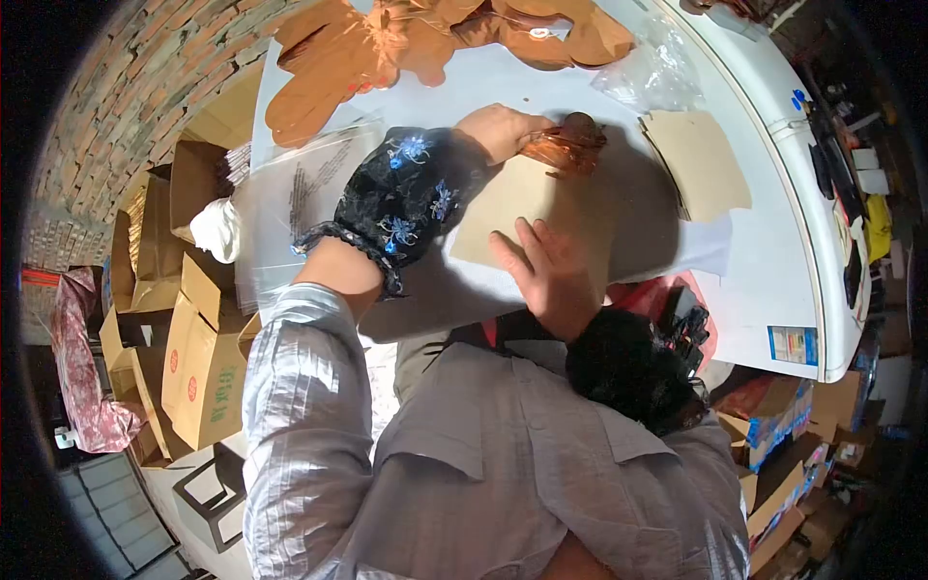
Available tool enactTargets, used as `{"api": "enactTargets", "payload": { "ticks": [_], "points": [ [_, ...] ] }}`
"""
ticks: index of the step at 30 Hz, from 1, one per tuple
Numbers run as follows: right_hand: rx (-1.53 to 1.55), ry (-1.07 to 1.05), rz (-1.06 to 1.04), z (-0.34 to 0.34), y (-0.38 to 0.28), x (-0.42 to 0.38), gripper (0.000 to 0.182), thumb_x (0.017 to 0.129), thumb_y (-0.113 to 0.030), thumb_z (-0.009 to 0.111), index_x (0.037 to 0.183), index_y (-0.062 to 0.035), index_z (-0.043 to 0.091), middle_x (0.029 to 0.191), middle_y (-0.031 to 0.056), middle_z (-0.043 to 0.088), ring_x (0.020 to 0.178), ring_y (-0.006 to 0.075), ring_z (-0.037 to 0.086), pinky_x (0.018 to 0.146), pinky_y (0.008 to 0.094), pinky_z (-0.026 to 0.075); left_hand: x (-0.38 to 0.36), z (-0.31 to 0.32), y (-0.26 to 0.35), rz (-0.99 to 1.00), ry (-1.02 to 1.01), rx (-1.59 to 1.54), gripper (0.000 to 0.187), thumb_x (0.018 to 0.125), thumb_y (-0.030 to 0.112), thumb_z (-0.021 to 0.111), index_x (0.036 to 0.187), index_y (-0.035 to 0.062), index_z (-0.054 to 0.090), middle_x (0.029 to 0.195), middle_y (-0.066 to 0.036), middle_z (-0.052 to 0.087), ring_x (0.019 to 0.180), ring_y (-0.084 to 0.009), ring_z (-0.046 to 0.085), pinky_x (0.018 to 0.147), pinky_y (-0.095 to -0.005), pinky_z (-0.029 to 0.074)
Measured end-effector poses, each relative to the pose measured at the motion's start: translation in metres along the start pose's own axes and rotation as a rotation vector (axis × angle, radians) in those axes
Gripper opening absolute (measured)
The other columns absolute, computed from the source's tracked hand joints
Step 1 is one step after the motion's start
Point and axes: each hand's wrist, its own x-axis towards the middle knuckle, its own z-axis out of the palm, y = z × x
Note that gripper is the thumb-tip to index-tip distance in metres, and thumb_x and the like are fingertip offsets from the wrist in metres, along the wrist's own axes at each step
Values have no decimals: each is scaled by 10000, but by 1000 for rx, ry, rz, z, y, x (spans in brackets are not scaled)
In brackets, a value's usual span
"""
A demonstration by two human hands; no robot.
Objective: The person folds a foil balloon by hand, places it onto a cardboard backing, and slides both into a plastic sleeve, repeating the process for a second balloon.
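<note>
My left hand [503,133], in a black oversleeve with blue flowers, is closed on the near end of a shiny brown bundle [561,152]. A dark round knob shows on top of the bundle, whose exact kind I cannot tell. Beneath it, a tan cardboard sheet [483,213] lies on the white table [435,307]. My right hand [549,275] rests over the lower part of this sheet, fingers spread and holding nothing. A second dark oversleeve covers the right forearm.
Brown shiny flat pieces [348,58] are heaped at the table's far edge. Tan cards [696,164] lie stacked to the right, below a clear plastic bag [657,68]. Clear plastic sleeves [280,232] lie at left. Cardboard boxes [198,372] crowd the floor on the left.
</note>
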Motion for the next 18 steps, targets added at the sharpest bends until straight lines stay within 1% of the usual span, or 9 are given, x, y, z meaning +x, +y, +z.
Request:
{"api": "enactTargets", "payload": {
  "ticks": [4,7,10,13,14,17,18],
  "points": [
    [103,-11,14,1,-4,-3,484,764,-207,754,1219,-93,636,1188,155,614,1066,314,604,907,414,491,0,-5,3,-47,-44,29,323,973,251,512,1275,168,589,962,-207,684,865,-406,650,783,-497,512],
    [311,-31,84,-6,-2,1,565,774,-240,769,1271,-56,573,1206,169,594,1072,326,599,907,402,491,0,-8,4,-45,-37,10,332,978,257,507,1292,173,574,956,-210,686,870,-406,651,781,-501,507],
    [401,-44,169,2,8,2,566,810,-212,737,1296,-26,515,1221,161,574,1054,339,589,890,398,495,-2,-13,6,-100,-41,-22,333,984,275,505,1296,180,570,941,-207,688,869,-407,651,780,-499,504],
    [372,-31,212,9,20,8,526,834,-191,707,1293,-31,505,1232,142,565,1027,345,578,879,411,493,-6,-17,10,-132,-13,-62,337,985,296,509,1295,178,571,927,-203,688,859,-400,652,782,-489,505],
    [386,-81,269,8,20,9,469,849,-179,688,1265,-36,528,1238,124,564,1009,342,572,876,424,488,-8,-18,11,-116,-2,-85,336,983,293,515,1292,175,573,923,-199,689,855,-395,653,779,-482,507],
    [376,-82,223,11,27,12,475,825,-146,684,1245,0,517,1251,184,551,1122,369,544,963,421,459,-15,-32,25,-89,4,-145,325,977,280,533,1275,163,582,913,-187,691,844,-378,659,768,-459,514],
    [366,-86,213,11,26,11,476,823,-143,682,1247,-1,519,1259,182,548,1131,370,537,969,420,454,-19,-37,30,-91,-12,-159,316,975,272,536,1265,158,588,911,-184,693,841,-372,661,764,-451,516]
  ]
}}
